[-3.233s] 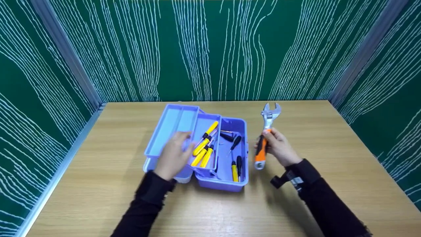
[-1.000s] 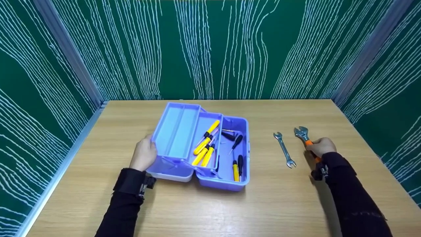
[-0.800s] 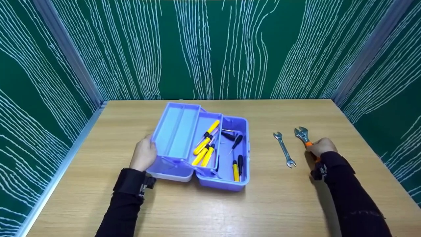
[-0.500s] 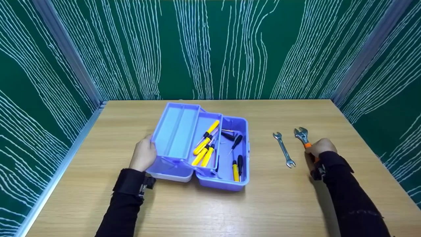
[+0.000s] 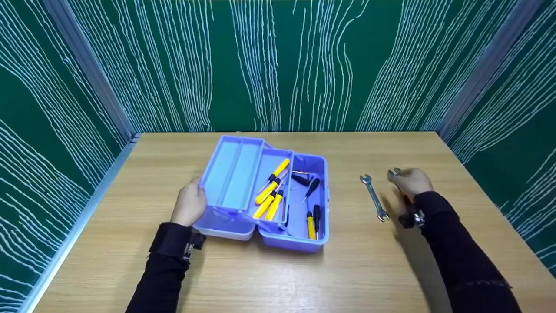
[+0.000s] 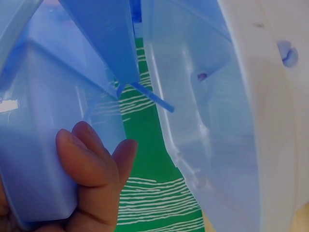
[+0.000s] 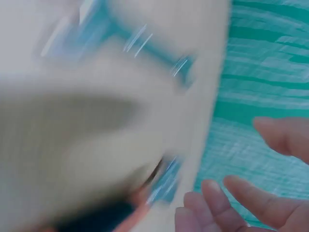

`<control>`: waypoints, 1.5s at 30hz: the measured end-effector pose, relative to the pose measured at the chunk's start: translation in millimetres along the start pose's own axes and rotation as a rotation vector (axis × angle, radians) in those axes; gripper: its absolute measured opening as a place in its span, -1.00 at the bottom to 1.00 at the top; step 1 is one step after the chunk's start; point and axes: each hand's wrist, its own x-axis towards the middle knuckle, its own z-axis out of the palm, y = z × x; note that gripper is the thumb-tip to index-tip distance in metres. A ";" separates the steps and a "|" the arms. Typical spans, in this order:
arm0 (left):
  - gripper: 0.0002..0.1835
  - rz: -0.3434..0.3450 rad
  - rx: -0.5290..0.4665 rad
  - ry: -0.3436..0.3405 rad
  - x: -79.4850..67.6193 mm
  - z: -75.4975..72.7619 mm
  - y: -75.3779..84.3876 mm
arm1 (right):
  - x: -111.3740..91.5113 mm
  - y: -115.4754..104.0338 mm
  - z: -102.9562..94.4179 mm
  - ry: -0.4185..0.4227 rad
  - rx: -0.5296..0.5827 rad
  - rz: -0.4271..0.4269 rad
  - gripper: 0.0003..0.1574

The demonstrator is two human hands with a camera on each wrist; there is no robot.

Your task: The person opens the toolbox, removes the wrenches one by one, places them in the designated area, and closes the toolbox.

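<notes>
My left hand (image 5: 190, 203) grips the outer edge of the upper tray (image 5: 226, 174) of a purple cantilever toolbox (image 5: 293, 247); in the left wrist view its fingers (image 6: 87, 164) curl round the tray's end. Over on the right, my right hand (image 5: 416, 181) hovers just above an adjustable wrench (image 5: 394, 172), covering much of it. The right wrist view is blurred, but shows thumb and fingers spread, apart from the wrench's orange and black handle (image 7: 101, 217). A double open-end wrench (image 5: 374, 198) lies on the table to the left of that hand.
Yellow-handled screwdrivers (image 5: 271, 193) lie in the toolbox's middle tray. Its deep bottom holds several black-handled screwdrivers (image 5: 312, 186) and a yellow one (image 5: 311, 226). Green walls (image 5: 304, 65) with white lines enclose the wooden table (image 5: 282, 282) behind and at the sides.
The adjustable wrench was carried from beside the toolbox and laid down at the right. My right hand has let go and risen slightly. My left hand moved onto the tray's outer edge.
</notes>
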 end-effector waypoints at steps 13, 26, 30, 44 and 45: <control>-0.53 0.013 0.001 0.016 0.6 1.6 -2.7 | -28.0 -58.7 68.6 -0.082 0.372 -0.258 -0.28; -0.52 -0.015 -0.041 0.008 1.0 1.5 -4.4 | -47.3 -73.9 131.9 -0.107 0.394 -0.324 -0.31; -0.52 -0.028 -0.080 0.009 -0.4 1.0 -6.4 | -48.4 -72.4 138.2 -0.081 0.360 -0.326 -0.37; -0.55 -0.128 -0.119 0.060 0.7 -7.4 -43.6 | -46.1 -70.4 142.5 -0.051 0.321 -0.363 -0.47; -0.55 -0.119 -0.083 0.034 0.5 -5.7 -46.3 | -46.2 -70.2 142.5 -0.053 0.325 -0.365 -0.47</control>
